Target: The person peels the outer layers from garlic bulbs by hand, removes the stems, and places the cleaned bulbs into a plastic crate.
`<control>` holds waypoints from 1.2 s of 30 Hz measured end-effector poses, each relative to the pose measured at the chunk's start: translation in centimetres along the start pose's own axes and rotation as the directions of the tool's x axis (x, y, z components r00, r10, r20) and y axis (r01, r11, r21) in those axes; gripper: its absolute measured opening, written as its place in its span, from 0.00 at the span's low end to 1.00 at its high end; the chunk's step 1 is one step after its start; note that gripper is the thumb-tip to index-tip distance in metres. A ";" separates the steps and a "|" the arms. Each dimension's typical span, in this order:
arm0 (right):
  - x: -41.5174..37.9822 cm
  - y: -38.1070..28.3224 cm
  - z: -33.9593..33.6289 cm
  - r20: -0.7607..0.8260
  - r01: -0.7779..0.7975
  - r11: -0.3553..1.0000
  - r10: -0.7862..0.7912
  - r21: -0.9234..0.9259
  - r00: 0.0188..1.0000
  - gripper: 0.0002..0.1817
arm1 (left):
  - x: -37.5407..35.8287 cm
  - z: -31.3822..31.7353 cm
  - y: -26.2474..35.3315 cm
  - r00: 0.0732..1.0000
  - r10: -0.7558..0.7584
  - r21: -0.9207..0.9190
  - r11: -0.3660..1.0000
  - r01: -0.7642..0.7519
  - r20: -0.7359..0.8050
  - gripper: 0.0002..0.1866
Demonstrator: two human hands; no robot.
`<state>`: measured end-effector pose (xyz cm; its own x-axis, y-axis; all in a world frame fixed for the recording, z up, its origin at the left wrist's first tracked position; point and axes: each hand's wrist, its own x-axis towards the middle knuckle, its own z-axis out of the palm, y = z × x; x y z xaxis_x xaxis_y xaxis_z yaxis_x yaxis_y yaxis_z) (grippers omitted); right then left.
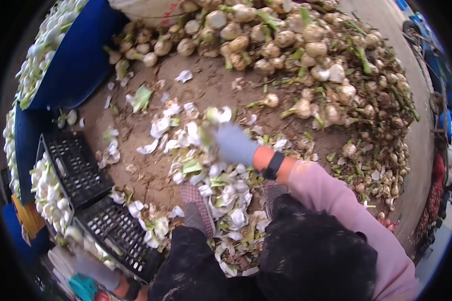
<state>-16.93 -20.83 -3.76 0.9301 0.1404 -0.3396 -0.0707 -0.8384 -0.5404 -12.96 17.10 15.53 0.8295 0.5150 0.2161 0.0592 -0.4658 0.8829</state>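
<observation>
My right hand (232, 143), in a grey-blue glove, is stretched over the peelings (231, 195) in the middle. At its fingertips is a blurred whitish-green shape; whether the hand holds it cannot be made out. My left hand (93, 266), also gloved, is at the lower left, blurred by motion, beside the black crate (120, 231) and the peeled white bulbs (50, 190). Its fingers are smeared and what they touch is unclear. Unpeeled bulbs with brown roots (286, 40) lie in a large heap at the top and right.
Blue tubs (80, 55) with white bulbs stand at the upper left. A white sack (150, 12) is at the top. My feet (197, 205) are among the peelings. A teal object (83, 286) lies at the lower left, and an orange item (29, 218) beyond the crate.
</observation>
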 end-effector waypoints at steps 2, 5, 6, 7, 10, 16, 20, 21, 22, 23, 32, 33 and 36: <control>-3.9 -0.8 5.2 0.268 0.156 0.972 -0.200 0.176 0.942 0.15 | 4.9 -5.9 -1.6 0.952 0.307 0.335 0.896 -0.292 0.009 0.17; -9.5 -2.3 5.8 0.649 0.112 0.773 -0.593 0.625 0.477 0.17 | 0.5 0.4 1.7 0.943 0.327 0.274 0.903 -0.331 0.062 0.17; -9.4 -1.7 4.2 0.650 0.110 0.780 -0.582 0.616 0.490 0.17 | -0.8 2.5 2.3 0.938 0.327 0.226 0.911 -0.345 0.114 0.18; -8.7 -0.9 2.0 0.688 0.055 0.845 -0.470 0.533 0.553 0.17 | -1.9 4.2 1.9 0.960 0.177 0.027 0.982 -0.188 0.219 0.18; -7.3 3.2 -5.2 0.139 -0.047 0.998 0.051 -0.038 0.989 0.12 | -6.4 9.2 3.5 0.919 0.022 0.039 0.998 -0.041 0.395 0.17; -7.5 14.5 -7.4 -0.275 -0.382 0.713 0.268 -0.588 0.923 0.08 | -11.8 17.6 -1.3 0.475 -0.030 0.027 1.000 0.013 0.879 0.17; -6.6 4.7 -6.7 -0.225 -0.047 0.846 0.194 0.531 0.955 0.15 | -16.4 21.5 1.2 0.329 0.182 -0.163 0.983 -0.085 0.927 0.29; -6.2 2.6 -6.0 -0.157 -0.040 0.716 0.207 0.697 0.966 0.16 | -16.7 21.8 0.5 0.325 0.185 -0.164 0.982 -0.091 0.928 0.29; -5.6 1.2 -5.4 -0.087 -0.041 0.553 0.203 0.832 0.975 0.17 | -17.1 22.1 -0.9 0.283 0.090 -0.134 0.981 0.138 0.955 0.33; -4.7 0.9 -4.7 -0.157 -0.009 0.558 0.248 0.830 0.956 0.19 | -17.2 22.2 -1.6 0.220 0.000 -0.081 0.930 0.359 0.975 0.38; -4.7 -0.4 -2.1 -0.096 -0.135 0.811 0.228 0.569 0.969 0.24 | -16.7 20.8 -0.8 0.326 0.197 -0.088 0.943 -0.321 0.925 0.32; -4.9 -0.4 -1.8 -0.093 -0.146 0.809 0.240 0.569 0.966 0.24 | -16.7 20.7 -0.9 0.308 0.262 -0.136 0.917 -0.376 0.915 0.32; -5.1 -0.3 -2.1 -0.145 -0.123 0.830 0.238 0.543 0.960 0.18 | -16.5 20.9 -1.7 0.260 0.363 -0.231 0.874 -0.427 0.895 0.35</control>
<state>-20.94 -22.34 -0.25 0.9288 -0.1408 -0.3427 -0.3693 -0.4276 -0.8251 -15.18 -5.64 1.75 0.7339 -0.6793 0.0038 -0.4305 -0.4608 0.7761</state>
